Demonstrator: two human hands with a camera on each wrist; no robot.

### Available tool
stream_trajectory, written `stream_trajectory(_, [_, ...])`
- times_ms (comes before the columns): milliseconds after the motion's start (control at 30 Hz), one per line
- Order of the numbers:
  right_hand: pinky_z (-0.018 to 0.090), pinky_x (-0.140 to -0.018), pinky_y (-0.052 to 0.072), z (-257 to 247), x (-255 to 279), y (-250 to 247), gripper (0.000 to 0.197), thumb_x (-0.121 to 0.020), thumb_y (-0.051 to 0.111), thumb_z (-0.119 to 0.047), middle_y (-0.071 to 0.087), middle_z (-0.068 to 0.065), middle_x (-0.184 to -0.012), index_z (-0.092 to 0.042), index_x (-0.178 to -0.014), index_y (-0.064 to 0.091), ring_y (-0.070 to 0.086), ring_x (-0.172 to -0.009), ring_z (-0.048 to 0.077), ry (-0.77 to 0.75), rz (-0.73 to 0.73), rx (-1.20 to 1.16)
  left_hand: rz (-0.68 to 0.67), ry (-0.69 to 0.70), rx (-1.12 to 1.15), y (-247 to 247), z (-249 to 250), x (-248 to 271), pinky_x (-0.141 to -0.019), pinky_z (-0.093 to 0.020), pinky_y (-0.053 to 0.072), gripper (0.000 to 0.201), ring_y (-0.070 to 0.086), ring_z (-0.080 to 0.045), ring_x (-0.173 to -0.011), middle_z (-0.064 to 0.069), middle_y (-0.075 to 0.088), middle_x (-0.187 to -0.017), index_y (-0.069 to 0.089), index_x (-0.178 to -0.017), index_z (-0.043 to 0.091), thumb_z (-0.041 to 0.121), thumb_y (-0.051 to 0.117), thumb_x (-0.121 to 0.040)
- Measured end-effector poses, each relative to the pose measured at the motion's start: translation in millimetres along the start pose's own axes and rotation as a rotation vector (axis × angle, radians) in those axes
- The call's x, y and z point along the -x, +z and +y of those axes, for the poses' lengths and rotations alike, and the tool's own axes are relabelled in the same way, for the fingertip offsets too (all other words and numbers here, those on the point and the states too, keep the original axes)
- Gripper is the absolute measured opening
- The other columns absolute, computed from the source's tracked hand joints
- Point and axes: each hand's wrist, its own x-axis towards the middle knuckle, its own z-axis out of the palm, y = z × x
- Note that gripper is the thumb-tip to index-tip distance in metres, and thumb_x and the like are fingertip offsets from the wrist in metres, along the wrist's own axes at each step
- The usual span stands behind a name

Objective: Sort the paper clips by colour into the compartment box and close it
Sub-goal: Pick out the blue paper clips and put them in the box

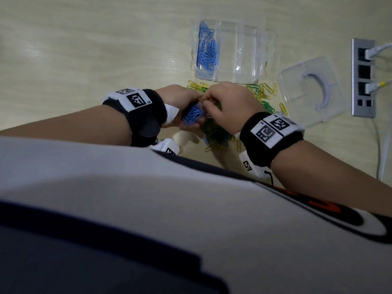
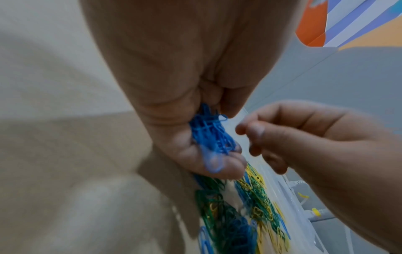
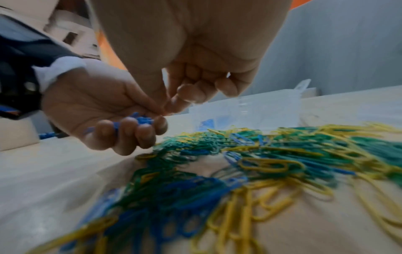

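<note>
Just short of the compartment box (image 1: 228, 52), the left hand (image 1: 180, 102) cups blue clips (image 1: 193, 114) loosely while the right hand (image 1: 231, 105) pinches, what I cannot tell; some could spill back.

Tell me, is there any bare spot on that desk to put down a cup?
Yes: the wide stretch of desk left of the compartment box is bare. It is crowded between the box and the hands, where the mixed clip pile spreads, and on the right the lid lies beside the socket panel.
</note>
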Motion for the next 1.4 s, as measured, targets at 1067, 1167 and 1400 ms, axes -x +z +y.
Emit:
stream_trajectory(1067, [0.037, -0.086, 0.039, -54.6, 11.5, 44.8, 0.029, -0.096, 0.047, -0.039, 0.057, 0.001, -0.116, -0.019, -0.115, 0.055, 0.057, -0.105, 0.025, -0.282, -0.325, 0.325, 0.173, -0.054, -0.026, -44.3, -13.0, 9.5, -0.049, -0.017, 0.046, 0.045, 0.054, -0.016, -0.055, -0.007, 0.055, -0.057, 0.054, -0.072, 0.009, 0.032, 0.029, -0.102])
stream_trajectory(1167, [0.039, -0.084, 0.040, -56.9, 11.5, 49.4, 0.024, -0.096, 0.041, -0.022, 0.058, 0.004, -0.114, -0.017, -0.115, 0.056, 0.059, -0.102, 0.027, -0.294, -0.324, 0.358, 0.177, -0.049, -0.025, -44.8, -13.9, 10.5, -0.052, -0.020, 0.046, 0.046, 0.054, -0.017, -0.058, -0.006, 0.055, -0.054, 0.054, -0.072, 0.010, 0.032, 0.028, -0.102])
stream_trajectory(1400, [0.033, -0.081, 0.037, -49.8, 13.3, 30.0, 0.014, -0.092, 0.047, -0.033, 0.060, -0.007, -0.095, -0.026, -0.099, 0.058, 0.059, -0.089, 0.019, -0.143, -0.175, 0.158, 0.191, -0.037, -0.026, -39.1, -13.7, 9.7, -0.053, -0.024, 0.051, 0.043, 0.054, -0.019, -0.060, -0.010, 0.055, -0.065, 0.055, -0.072, 0.008, 0.031, 0.033, -0.102])
